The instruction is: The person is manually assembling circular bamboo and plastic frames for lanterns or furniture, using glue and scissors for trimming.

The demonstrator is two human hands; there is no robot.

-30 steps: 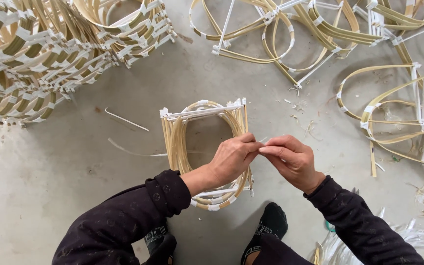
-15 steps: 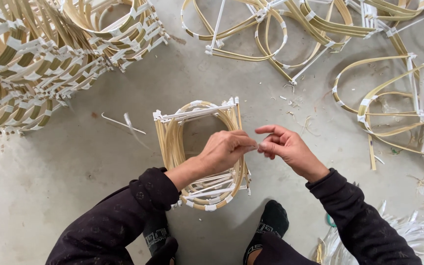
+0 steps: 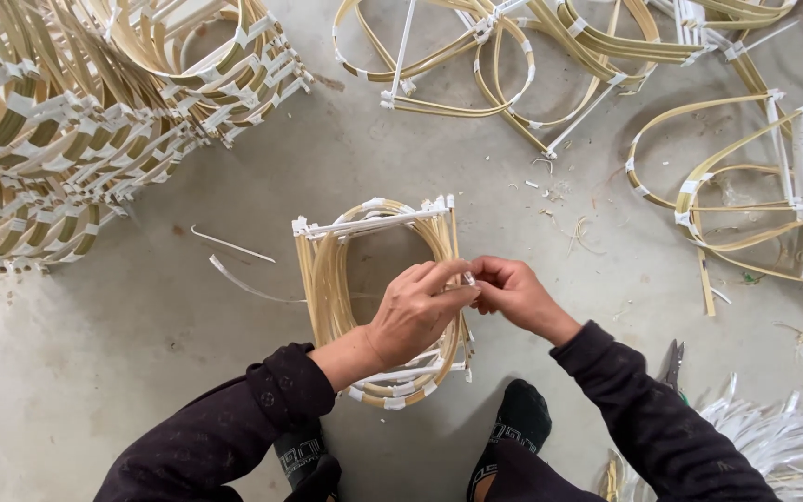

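The bamboo frame [image 3: 378,297], a stack of bent pale strips bound at the corners with white tape, sits on the concrete floor [image 3: 123,372] directly ahead of the person's two dark socked feet [image 3: 522,418], close enough that both arms reach it without stretching. The left hand [image 3: 415,311] lies over the frame's right side with its fingers curled, thumb and forefinger pressed together on a small piece of white strip [image 3: 467,278]. The right hand [image 3: 513,293] meets it from the frame's right, fingertips closed on the same bit of strip, so the two hands touch at that one spot; this looks like the grip needed to pull a binding tight against the bamboo, with the frame's weight on the floor keeping it from shifting.

Left of the frame two loose white slivers [image 3: 234,265] lie on the floor. Farther left and beyond it rises a big pile of finished frames [image 3: 76,121], stacked together out of the way. Beyond the frame and to its right, single bent bamboo loops [image 3: 727,186] lie spread apart, each easy to pick out. Right of the frame and nearer the person, a bundle of white strips [image 3: 783,446] and a pair of dark scissors [image 3: 671,363] lie within the right hand's reach
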